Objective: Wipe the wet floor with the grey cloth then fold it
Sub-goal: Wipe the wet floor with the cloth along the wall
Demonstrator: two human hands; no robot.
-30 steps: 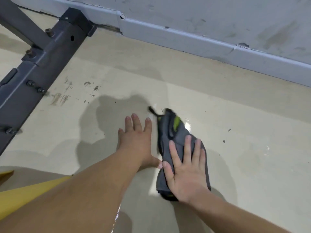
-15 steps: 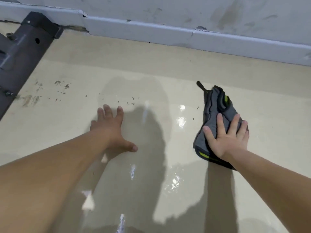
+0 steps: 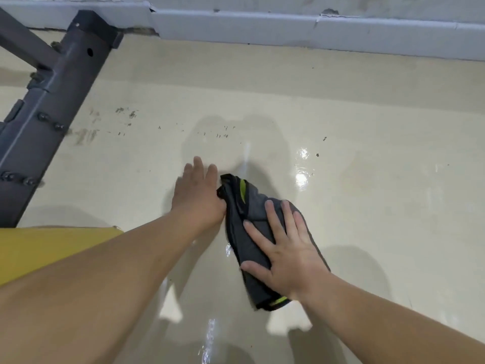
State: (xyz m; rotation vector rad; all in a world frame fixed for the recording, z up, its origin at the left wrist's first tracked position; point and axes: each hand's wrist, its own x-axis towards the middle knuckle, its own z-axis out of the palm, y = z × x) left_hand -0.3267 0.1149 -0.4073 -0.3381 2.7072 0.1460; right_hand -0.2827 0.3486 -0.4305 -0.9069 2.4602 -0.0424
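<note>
I see the cloth (image 3: 252, 214) bunched on the glossy, wet floor (image 3: 367, 206), with the wall (image 3: 288, 27) beyond and a steel frame (image 3: 52, 101) at left. My right hand (image 3: 291, 261) presses on it, fingers spread; my left hand (image 3: 199, 195) lies flat on the floor just beside the cloth.

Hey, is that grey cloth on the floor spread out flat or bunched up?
Bunched up. The grey cloth lies in a crumpled, layered heap under the flat right hand, its yellow-green trim showing in creases.
</note>
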